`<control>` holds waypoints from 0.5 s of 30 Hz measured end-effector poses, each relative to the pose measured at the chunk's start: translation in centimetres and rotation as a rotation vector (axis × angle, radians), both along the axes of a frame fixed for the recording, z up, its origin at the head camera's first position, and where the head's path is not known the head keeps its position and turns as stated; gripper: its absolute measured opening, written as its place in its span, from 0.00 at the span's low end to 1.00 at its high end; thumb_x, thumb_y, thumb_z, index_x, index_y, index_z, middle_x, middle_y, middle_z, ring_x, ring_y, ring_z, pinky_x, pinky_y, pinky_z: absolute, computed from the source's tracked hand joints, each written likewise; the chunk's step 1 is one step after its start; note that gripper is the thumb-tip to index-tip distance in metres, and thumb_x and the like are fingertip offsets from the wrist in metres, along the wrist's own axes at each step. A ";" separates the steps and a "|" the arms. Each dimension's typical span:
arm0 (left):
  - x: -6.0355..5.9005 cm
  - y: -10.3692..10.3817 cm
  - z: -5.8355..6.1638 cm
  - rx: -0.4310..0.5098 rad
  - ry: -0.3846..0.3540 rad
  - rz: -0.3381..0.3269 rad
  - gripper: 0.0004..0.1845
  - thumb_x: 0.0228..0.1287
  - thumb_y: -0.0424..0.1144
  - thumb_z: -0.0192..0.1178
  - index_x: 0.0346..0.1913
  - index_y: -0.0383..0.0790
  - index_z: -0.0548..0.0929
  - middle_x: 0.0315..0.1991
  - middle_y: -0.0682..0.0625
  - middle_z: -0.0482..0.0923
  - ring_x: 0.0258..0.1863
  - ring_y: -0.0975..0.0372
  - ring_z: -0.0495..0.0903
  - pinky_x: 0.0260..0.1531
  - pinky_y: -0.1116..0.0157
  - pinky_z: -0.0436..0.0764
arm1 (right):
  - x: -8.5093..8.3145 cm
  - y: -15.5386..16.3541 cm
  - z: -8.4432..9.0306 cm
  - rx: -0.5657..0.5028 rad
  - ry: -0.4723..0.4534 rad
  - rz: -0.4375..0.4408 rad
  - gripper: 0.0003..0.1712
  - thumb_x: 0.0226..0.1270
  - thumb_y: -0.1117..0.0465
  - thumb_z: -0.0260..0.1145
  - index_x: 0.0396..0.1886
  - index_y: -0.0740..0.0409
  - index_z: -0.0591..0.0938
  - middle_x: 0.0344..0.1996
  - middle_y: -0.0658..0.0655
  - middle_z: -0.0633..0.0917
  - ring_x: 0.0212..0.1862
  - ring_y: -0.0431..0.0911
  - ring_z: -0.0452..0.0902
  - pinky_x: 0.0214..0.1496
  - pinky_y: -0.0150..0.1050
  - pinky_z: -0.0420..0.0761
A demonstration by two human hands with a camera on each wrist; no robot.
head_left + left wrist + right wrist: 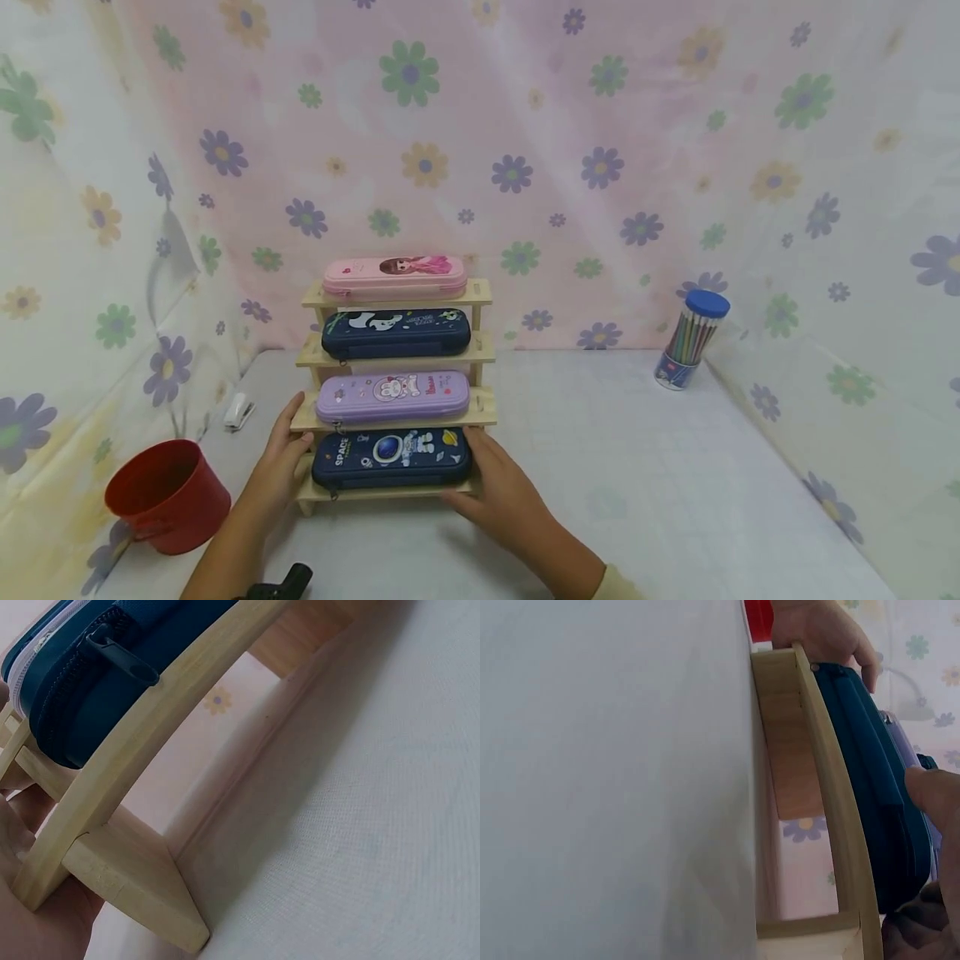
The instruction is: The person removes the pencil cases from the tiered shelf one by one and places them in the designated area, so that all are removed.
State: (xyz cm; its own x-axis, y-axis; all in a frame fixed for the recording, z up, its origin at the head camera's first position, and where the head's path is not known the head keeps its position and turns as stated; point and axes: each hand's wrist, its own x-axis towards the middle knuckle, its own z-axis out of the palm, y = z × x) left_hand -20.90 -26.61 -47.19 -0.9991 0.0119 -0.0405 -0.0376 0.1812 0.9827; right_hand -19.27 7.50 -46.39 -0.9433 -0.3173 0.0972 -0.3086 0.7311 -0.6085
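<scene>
"Black gear (281, 582) is seen nearest, at the bottom of the head view. By the left hand (282, 457) and the right hand (501, 492), what is held?"

"Around the left end of the wooden rack (483, 406) the left hand is curled. By the right hand, the right end of the space-print case (390, 467) is grasped, thumb to the front; its other fingertips are partly hidden."

"Where is that case set?"

"Along the lowest shelf (382, 494), nearest the front edge of the surface (645, 467). Above it, one to a shelf, a lilac case (393, 406), a panda-print case (397, 342) and a pink case (360, 282) are carried."

"Which step is judged to be in hand?"

"Squaring the lowest case, it would seem, while the rack is steadied. For the next move, a gentle, even release would be called for, lest the rack be nudged."

"And the room?"

"Near the surface's left edge a red bucket (187, 512) is stood, with a small white object (239, 412), perhaps a stapler, set farther back. Toward the back right corner a pencil tub (688, 342) is placed. Back and sides are hung with flower-print cloth (465, 242)."
</scene>
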 end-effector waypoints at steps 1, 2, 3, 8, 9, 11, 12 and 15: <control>-0.1 0.0 0.0 0.007 0.000 -0.002 0.38 0.85 0.41 0.39 0.85 0.62 0.32 0.87 0.49 0.27 0.85 0.42 0.29 0.75 0.28 0.34 | 0.0 -0.2 0.1 -0.012 -0.009 -0.015 0.58 0.61 0.35 0.76 0.84 0.50 0.60 0.81 0.51 0.65 0.81 0.49 0.61 0.78 0.55 0.66; -0.1 0.0 0.0 0.012 0.000 -0.004 0.38 0.85 0.41 0.39 0.85 0.62 0.32 0.87 0.49 0.26 0.85 0.43 0.28 0.75 0.29 0.33 | 0.0 -0.5 0.1 -0.020 -0.018 -0.028 0.59 0.60 0.35 0.77 0.83 0.51 0.61 0.81 0.52 0.65 0.81 0.50 0.61 0.78 0.56 0.66; -0.1 0.0 0.0 0.014 -0.002 -0.003 0.38 0.85 0.41 0.39 0.86 0.62 0.32 0.87 0.50 0.26 0.85 0.44 0.27 0.75 0.29 0.32 | 0.0 -0.7 0.2 -0.032 -0.024 -0.039 0.59 0.59 0.35 0.77 0.83 0.51 0.61 0.81 0.53 0.65 0.81 0.52 0.61 0.78 0.57 0.66; 0.0 0.0 0.1 0.018 -0.017 0.006 0.38 0.85 0.40 0.38 0.86 0.61 0.32 0.87 0.47 0.29 0.85 0.42 0.31 0.75 0.29 0.32 | 0.2 -1.7 -0.2 -0.064 -0.048 -0.084 0.60 0.56 0.37 0.80 0.82 0.51 0.61 0.80 0.55 0.67 0.79 0.53 0.63 0.77 0.59 0.67; 0.0 0.0 0.1 0.017 -0.019 0.009 0.38 0.85 0.40 0.38 0.86 0.61 0.32 0.87 0.47 0.30 0.85 0.42 0.32 0.75 0.29 0.32 | 0.2 -1.8 -0.2 -0.073 -0.044 -0.090 0.60 0.56 0.38 0.81 0.82 0.51 0.61 0.79 0.54 0.68 0.79 0.52 0.65 0.77 0.59 0.68; 0.0 0.1 0.1 0.016 -0.025 0.010 0.38 0.85 0.40 0.38 0.86 0.61 0.32 0.87 0.46 0.31 0.85 0.41 0.33 0.75 0.29 0.32 | 0.3 -2.0 -0.4 -0.095 -0.034 -0.108 0.59 0.55 0.40 0.82 0.81 0.50 0.62 0.77 0.54 0.69 0.77 0.51 0.67 0.76 0.58 0.69; 0.0 0.1 0.2 0.016 -0.027 0.011 0.38 0.85 0.40 0.38 0.86 0.61 0.32 0.87 0.47 0.31 0.85 0.42 0.33 0.75 0.30 0.31 | 0.4 -2.1 -0.4 -0.100 -0.026 -0.116 0.58 0.56 0.40 0.82 0.80 0.50 0.62 0.76 0.54 0.70 0.76 0.51 0.68 0.76 0.58 0.70; -0.1 0.2 0.2 0.030 -0.026 0.010 0.38 0.84 0.39 0.38 0.86 0.60 0.32 0.87 0.48 0.31 0.85 0.44 0.31 0.76 0.32 0.31 | 0.5 -2.2 -0.5 -0.113 -0.006 -0.142 0.57 0.56 0.41 0.82 0.79 0.52 0.63 0.75 0.55 0.71 0.74 0.51 0.69 0.75 0.58 0.71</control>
